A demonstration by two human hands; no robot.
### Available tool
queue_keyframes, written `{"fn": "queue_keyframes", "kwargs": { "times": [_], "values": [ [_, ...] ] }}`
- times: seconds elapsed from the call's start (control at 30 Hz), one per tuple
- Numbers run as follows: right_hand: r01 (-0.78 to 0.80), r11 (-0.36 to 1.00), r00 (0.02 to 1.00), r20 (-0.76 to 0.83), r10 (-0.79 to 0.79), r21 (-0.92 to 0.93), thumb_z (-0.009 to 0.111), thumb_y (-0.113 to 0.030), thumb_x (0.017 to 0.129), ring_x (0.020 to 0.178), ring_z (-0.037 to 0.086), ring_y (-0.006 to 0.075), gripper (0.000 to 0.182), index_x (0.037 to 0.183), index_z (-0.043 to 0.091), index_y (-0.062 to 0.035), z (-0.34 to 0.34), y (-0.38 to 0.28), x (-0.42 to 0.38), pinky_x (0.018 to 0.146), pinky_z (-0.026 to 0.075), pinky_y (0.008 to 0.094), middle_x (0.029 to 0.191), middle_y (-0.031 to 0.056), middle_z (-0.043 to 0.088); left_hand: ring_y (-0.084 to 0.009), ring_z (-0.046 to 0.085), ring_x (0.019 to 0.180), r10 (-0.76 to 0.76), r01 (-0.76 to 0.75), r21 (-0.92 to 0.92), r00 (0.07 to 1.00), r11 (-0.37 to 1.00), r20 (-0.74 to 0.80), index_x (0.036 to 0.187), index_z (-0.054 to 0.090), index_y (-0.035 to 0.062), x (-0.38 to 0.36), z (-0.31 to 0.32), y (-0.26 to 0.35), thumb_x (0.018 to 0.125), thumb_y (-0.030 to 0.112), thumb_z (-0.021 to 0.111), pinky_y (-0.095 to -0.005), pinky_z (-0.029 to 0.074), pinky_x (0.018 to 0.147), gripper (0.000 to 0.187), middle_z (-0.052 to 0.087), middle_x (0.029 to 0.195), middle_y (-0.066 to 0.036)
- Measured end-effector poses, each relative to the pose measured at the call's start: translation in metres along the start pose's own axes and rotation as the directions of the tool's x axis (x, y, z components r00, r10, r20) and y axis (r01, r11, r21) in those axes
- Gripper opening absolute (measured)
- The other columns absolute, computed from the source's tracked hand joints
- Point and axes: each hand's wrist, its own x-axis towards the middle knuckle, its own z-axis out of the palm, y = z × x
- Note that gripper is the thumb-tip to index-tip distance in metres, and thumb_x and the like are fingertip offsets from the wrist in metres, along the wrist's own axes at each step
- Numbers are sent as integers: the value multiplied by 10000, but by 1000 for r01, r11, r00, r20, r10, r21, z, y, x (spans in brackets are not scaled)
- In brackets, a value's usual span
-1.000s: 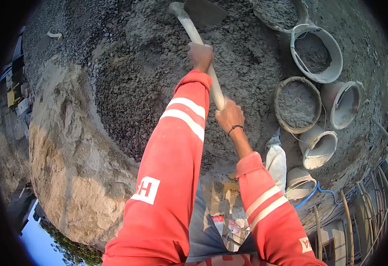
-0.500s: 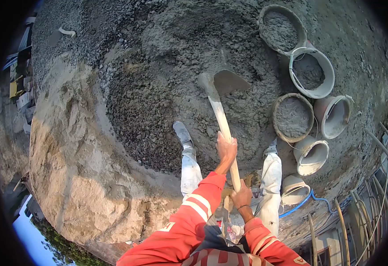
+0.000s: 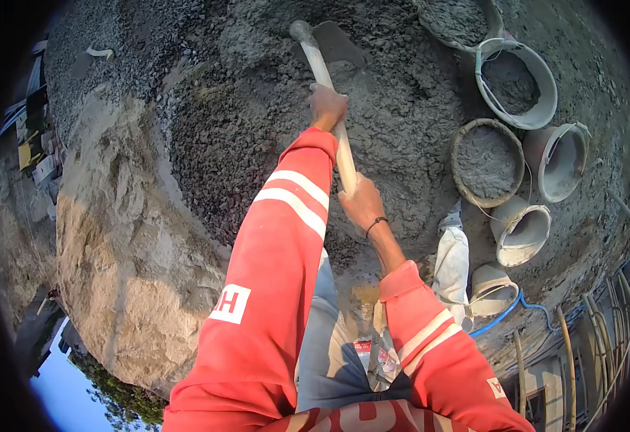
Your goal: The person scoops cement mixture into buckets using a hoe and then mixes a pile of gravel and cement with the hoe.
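Observation:
My left hand (image 3: 327,106) is closed round the pale wooden handle of a hoe (image 3: 344,160), just below its metal head. Lower on the same handle, near its end, my right hand (image 3: 363,204) is wrapped, a dark band on its wrist. The hoe's wide blade (image 3: 338,45) lies at the top of the view, over wet grey concrete mix (image 3: 394,108). Coarser, darker gravelly mix (image 3: 221,144) spreads to the left of my arms.
Buckets stand on the right: one full of grey mix (image 3: 455,162), a white one partly filled (image 3: 549,108), and others tipped over, such as one (image 3: 502,241). A blue hose (image 3: 498,321) lies below them. A sand pile (image 3: 128,288) rises at left.
Both hands and the hoe have moved forward and to the left, away from my body. My arms are stretched further out. The view has shifted slightly.

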Motion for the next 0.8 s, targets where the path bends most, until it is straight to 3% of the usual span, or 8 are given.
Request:
{"fn": "queue_keyframes", "kwargs": {
  "times": [0.13,0.2,0.27,0.43,0.53,0.6,0.63,0.8],
  "values": [
    [-127,973,990,-39,137,193,594,-110,787,872,653,419,251,992,599,34,9,54,-72,742,501,465,862,279,654,-431,612,1063,-17,3,108,991,994,129,1226,393,-113,-76,51,-23,709,131,742,-436,525,894,670,596,1125,-329],
    [-211,952,977,25,211,223,567,-68,794,657,662,325,197,951,595,48,-10,70,-110,604,499,409,723,202,646,-433,602,1081,-55,40,67,970,997,237,1227,388,-94,-123,69,-27,717,122,735,-448,512,919,654,587,1164,-307],
    [-298,894,950,15,311,335,632,-161,833,483,556,127,185,878,609,17,-28,67,-142,450,418,297,623,49,596,-431,600,1085,-164,144,89,942,986,293,1214,398,-87,-159,87,-28,721,132,733,-451,503,936,635,585,1163,-311],
    [-416,842,909,119,400,344,603,-109,814,448,539,135,128,835,559,9,-41,53,-178,411,415,294,589,42,560,-386,663,969,-212,194,88,930,977,301,1121,469,-75,-185,108,-75,767,133,666,-432,556,811,455,625,1070,-290],
    [-362,886,932,118,343,289,590,-96,814,433,525,131,117,809,532,5,-64,4,-166,398,407,295,582,47,550,-286,675,704,-206,379,-200,792,903,574,975,534,-52,-159,103,-92,813,118,595,-387,556,578,243,636,849,-192],
    [-417,857,907,205,368,303,588,-112,827,431,515,134,134,809,531,8,-88,-36,-161,388,392,291,587,47,548,-200,572,513,-161,668,-485,666,565,729,875,552,-22,-146,103,-98,855,104,539,-327,472,426,128,547,678,-101],
    [-406,856,910,231,344,321,583,-117,834,438,507,135,151,778,526,11,-97,-40,-157,385,389,291,595,48,544,-258,580,543,-34,635,-652,727,415,686,898,558,-14,-139,128,-111,836,122,576,-381,516,512,151,562,749,-124],
    [-436,828,881,354,313,352,579,-123,802,459,499,133,124,753,528,-21,-177,-84,-174,406,417,284,599,39,515,-290,604,611,-59,702,-663,697,259,715,950,550,0,-122,98,-62,864,130,581,-446,530,556,159,577,769,-148]
  ]
}}
